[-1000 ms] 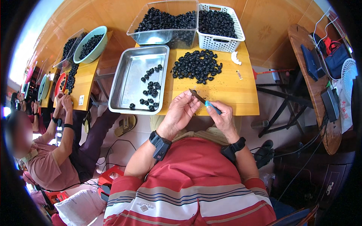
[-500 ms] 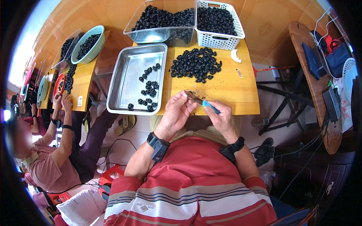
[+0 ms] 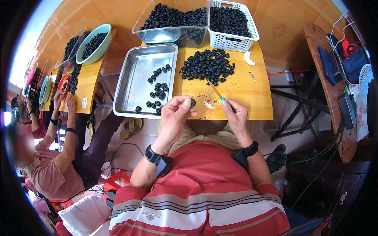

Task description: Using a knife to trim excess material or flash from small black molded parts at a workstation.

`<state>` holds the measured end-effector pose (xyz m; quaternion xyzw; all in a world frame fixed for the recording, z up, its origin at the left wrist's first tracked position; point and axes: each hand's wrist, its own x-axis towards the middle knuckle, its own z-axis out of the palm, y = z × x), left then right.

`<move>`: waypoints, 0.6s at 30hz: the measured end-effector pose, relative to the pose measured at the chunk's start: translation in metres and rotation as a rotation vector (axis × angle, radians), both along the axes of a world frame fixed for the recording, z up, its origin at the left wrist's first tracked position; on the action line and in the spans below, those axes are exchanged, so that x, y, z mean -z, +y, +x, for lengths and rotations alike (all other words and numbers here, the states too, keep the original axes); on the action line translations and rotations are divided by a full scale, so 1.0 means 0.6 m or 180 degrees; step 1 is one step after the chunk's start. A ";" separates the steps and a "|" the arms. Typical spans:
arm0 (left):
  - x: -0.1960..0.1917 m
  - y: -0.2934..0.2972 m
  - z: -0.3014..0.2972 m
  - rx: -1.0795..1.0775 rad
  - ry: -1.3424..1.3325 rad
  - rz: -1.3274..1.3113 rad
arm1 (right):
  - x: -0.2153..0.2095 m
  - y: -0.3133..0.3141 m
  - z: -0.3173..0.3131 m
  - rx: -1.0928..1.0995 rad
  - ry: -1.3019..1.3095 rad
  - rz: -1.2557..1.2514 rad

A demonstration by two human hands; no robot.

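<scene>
My left hand point(image 3: 173, 114) pinches a small black round piece point(image 3: 193, 102) between thumb and fingertips, just above the table's near edge. In my right hand point(image 3: 237, 116) is a knife point(image 3: 215, 91) with a blue handle, its narrow blade pointing up and left toward the heap. That heap of black round pieces point(image 3: 205, 65), many with a pale-edged hole, lies on the yellow wooden table point(image 3: 258, 94). Left of it, a shallow metal tray point(image 3: 138, 74) holds several scattered black pieces. Dark crumbs and a whitish patch point(image 3: 209, 105) lie between my hands.
A clear plastic bin point(image 3: 157, 36) and a white perforated basket point(image 3: 232, 44), both full of black pieces, stand at the back. At left, another person point(image 3: 59, 165) works by a pale green basin point(image 3: 82, 55). A wooden board-like surface point(image 3: 334, 114) stands at right.
My hands have moved apart. The knife has swung away from the left hand and now points toward the heap. The black piece in my left fingertips has come into sight.
</scene>
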<state>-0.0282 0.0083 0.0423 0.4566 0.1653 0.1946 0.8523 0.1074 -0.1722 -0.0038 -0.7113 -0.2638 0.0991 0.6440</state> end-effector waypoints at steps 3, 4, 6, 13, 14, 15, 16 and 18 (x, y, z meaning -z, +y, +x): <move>-0.012 0.021 -0.027 -0.0526 0.0294 0.1394 | -0.001 0.001 0.000 0.0020 -0.0015 -0.0029; -0.014 0.031 -0.036 -0.0699 0.0496 0.1764 | 0.003 0.001 0.002 0.0021 -0.0045 -0.0030; -0.012 0.056 -0.054 -0.1006 0.0875 0.2366 | 0.004 0.003 0.004 0.0013 -0.0079 -0.0021; -0.011 0.091 -0.050 -0.1174 0.1182 0.4225 | 0.001 0.002 0.005 -0.0063 -0.0109 -0.0082; -0.011 0.087 -0.043 -0.1140 0.1123 0.4407 | 0.001 0.001 0.005 -0.0074 -0.0082 -0.0124; -0.012 0.083 -0.034 -0.1104 0.1063 0.4589 | 0.001 0.001 0.005 -0.0073 -0.0092 -0.0120; -0.018 0.077 -0.022 -0.1071 0.0898 0.4836 | 0.000 0.002 0.005 -0.0062 -0.0061 -0.0108; -0.014 0.067 -0.001 -0.0874 0.0877 0.5017 | 0.000 0.002 0.005 -0.0048 -0.0043 -0.0088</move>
